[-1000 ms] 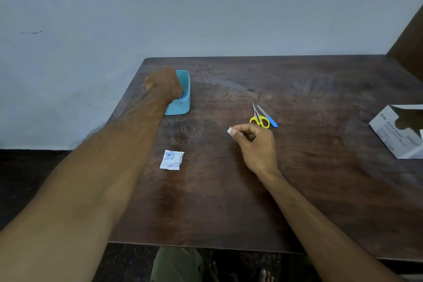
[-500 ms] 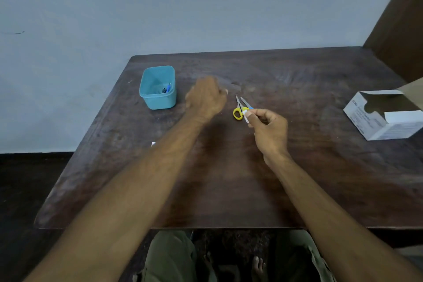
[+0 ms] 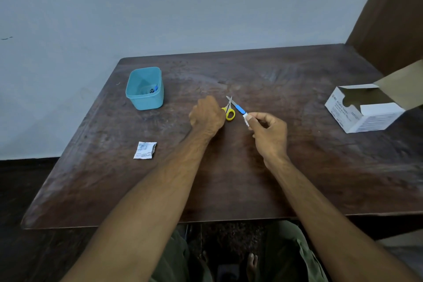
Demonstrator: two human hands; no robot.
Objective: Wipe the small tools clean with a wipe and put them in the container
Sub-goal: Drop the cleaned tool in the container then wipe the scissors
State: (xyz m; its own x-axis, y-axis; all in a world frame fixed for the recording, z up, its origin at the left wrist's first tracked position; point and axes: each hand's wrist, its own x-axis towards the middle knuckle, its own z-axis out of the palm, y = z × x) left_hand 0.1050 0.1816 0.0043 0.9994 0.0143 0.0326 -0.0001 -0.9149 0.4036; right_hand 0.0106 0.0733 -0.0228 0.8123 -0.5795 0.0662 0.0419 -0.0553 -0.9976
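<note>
1. The right hand (image 3: 269, 135) is pinching a small folded white wipe (image 3: 246, 119) between thumb and forefinger; this grip is closed on the wipe, just right of the surface's centre.
2. The wipe is sitting at the near end of a blue-handled tool (image 3: 239, 108); whether the two are touching cannot be told.
3. The left hand (image 3: 207, 117) is lying with fingers curled at the yellow handles of small scissors (image 3: 229, 111); its fingertips are hidden, so this grip cannot be told.
4. The scissors and the blue-handled tool are lying side by side, tips crossing toward 12 o'clock.
5. A teal plastic container (image 3: 144, 89) is standing at 10 o'clock on the wooden surface (image 3: 229, 185), holding small items.
6. A torn sachet (image 3: 145, 150) is lying at 8 o'clock.
7. An open white swab box (image 3: 364, 111) is sitting at 3 o'clock.
</note>
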